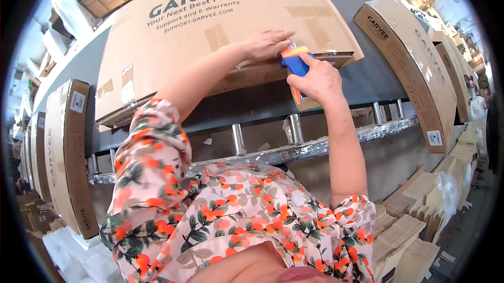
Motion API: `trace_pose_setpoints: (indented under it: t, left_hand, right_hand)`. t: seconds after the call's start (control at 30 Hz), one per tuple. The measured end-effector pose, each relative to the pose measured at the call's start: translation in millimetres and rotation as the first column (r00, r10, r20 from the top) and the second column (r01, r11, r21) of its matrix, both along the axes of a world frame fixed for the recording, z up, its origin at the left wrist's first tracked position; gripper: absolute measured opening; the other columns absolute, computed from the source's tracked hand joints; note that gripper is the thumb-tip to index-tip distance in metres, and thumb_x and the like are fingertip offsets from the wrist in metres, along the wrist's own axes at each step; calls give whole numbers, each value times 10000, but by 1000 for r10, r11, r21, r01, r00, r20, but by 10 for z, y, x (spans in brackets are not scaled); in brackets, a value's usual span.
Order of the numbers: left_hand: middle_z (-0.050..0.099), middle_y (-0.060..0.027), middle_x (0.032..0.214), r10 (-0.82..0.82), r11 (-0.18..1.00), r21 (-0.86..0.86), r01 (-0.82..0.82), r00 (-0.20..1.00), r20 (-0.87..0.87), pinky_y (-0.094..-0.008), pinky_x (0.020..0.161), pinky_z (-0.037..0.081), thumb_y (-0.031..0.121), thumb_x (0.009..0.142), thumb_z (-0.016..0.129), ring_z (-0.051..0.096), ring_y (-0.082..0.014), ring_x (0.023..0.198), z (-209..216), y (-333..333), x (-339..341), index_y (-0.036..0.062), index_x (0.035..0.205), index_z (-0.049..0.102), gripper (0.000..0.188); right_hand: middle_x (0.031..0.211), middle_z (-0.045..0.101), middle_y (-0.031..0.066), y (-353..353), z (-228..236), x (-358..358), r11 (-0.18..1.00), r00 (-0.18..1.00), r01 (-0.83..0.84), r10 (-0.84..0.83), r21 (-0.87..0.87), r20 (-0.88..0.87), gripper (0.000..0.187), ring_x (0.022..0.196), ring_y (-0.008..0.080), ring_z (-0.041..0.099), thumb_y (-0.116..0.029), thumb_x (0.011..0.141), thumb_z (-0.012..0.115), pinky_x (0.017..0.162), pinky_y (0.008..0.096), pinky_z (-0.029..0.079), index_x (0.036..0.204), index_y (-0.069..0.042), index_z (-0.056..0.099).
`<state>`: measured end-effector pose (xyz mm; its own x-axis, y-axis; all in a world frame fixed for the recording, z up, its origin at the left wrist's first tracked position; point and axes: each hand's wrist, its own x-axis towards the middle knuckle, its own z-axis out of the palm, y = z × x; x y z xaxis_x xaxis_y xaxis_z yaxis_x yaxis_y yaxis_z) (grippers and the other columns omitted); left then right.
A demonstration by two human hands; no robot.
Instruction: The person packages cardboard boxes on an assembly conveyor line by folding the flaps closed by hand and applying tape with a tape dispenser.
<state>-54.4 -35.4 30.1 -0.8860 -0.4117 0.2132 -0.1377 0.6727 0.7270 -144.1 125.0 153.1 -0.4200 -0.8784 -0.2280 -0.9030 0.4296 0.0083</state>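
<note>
A large flat cardboard box (173, 46) lies on the dark conveyor in front of me, with strips of brown tape on its top and near edge. My left hand (269, 45) rests on the box near its front edge, fingers stretched out and holding nothing. Just to its right, my right hand (318, 81) is closed around a blue and orange tape dispenser (298, 65). The dispenser's head is at the box's near edge, close to my left fingertips. Part of the tape roll hangs below my right hand.
The conveyor belt (220, 107) has a metal front rail (273, 156) with short upright posts. A tall carton (420, 67) leans at the right and another (65, 152) stands at the left. Flat cardboard pieces (401, 236) are stacked at the lower right.
</note>
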Motion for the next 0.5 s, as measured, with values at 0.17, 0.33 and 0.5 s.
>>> trace_pose_setpoints:
  t: [0.17,0.33,0.5]
  left_hand:
    - [258,-124,1540,-10,806,-585,88,991,135,-386,1188,88,532,1000,196,156,-258,1448,-12,-261,-46,88,1475,296,658]
    - [247,-160,1539,175,881,-471,-55,961,215,-400,1183,112,637,918,343,165,-285,1447,127,-156,74,58,1474,282,805]
    - [232,-188,1541,312,756,-651,-62,909,277,-453,1155,188,570,773,589,193,-309,1442,268,-41,-105,23,1474,258,949]
  right_hand:
    - [952,585,244,197,-302,-146,960,1000,1,4,-281,18,716,909,406,624,-472,667,638,839,461,498,1327,-213,536]
    - [911,567,228,988,-934,107,971,983,138,-110,-197,146,723,838,426,629,-503,672,702,782,499,506,1330,-245,551]
    - [982,670,226,-40,-773,-116,999,997,4,-2,-32,73,575,981,356,636,-442,664,668,863,419,508,1121,-95,646]
